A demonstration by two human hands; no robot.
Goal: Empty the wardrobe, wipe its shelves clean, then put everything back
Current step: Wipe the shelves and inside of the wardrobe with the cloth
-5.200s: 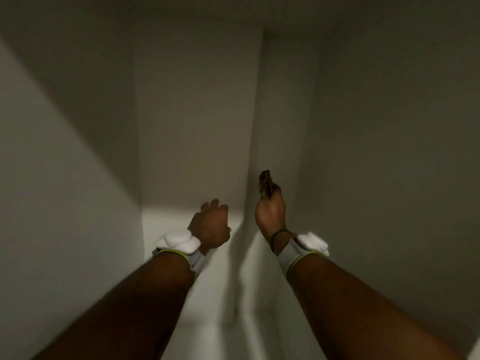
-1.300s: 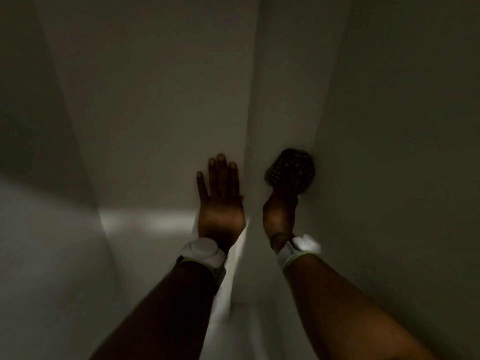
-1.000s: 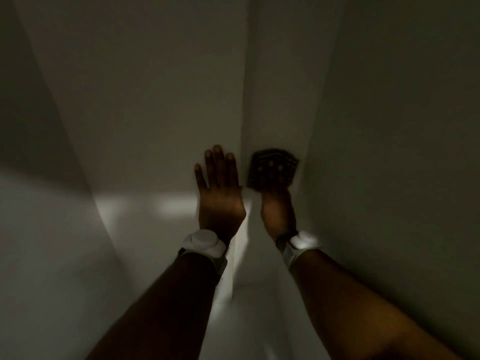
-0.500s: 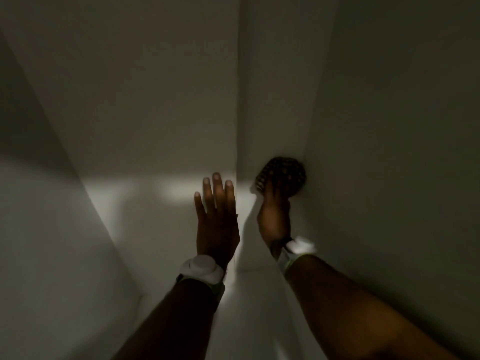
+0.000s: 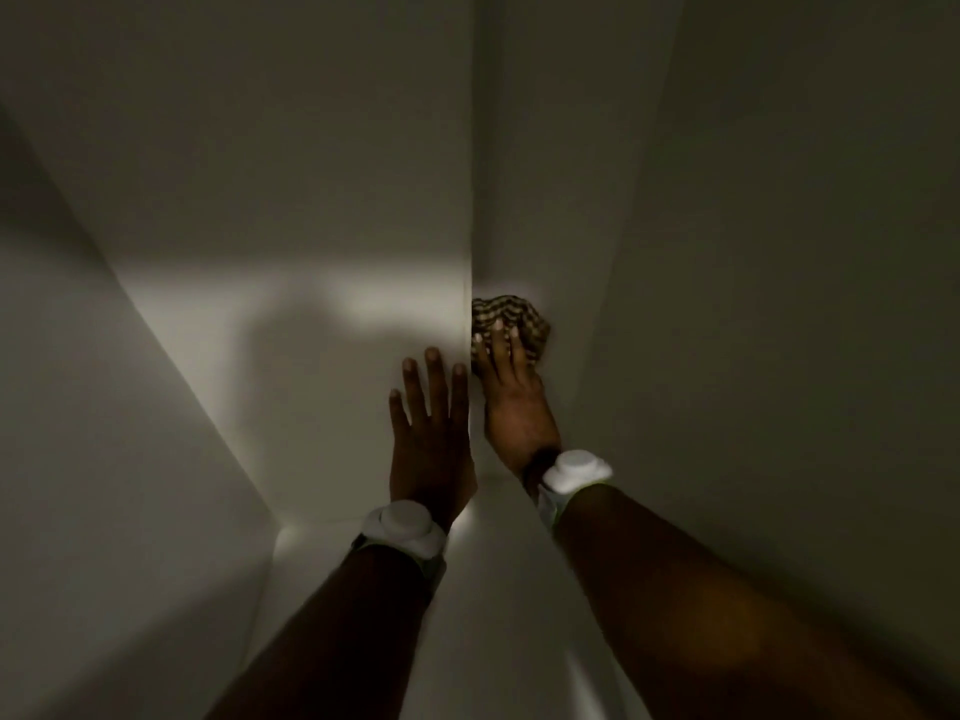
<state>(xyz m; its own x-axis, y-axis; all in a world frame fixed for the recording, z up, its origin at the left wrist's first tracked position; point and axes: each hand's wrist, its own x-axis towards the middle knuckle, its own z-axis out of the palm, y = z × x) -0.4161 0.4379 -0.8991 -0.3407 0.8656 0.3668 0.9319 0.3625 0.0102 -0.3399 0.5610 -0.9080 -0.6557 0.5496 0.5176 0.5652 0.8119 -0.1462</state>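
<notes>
1. Since half a second ago, in the head view, the checked cloth (image 5: 511, 314) has slid left, away from the right side wall (image 5: 779, 304). It now sits just right of the vertical panel edge (image 5: 470, 174), against the narrow wall strip (image 5: 545, 174).
2. Right of the edge, the right hand (image 5: 511, 402) lies on the cloth's lower part, its fingers (image 5: 500, 345) straight and close together, pressing rather than gripping.
3. Left of the edge, the left hand (image 5: 431, 439) stays flat on the back panel (image 5: 311, 200), its fingers (image 5: 435, 376) straight, slightly spread and holding nothing.
4. Below the edge, a white wristband (image 5: 405, 527) shows on each wrist.
</notes>
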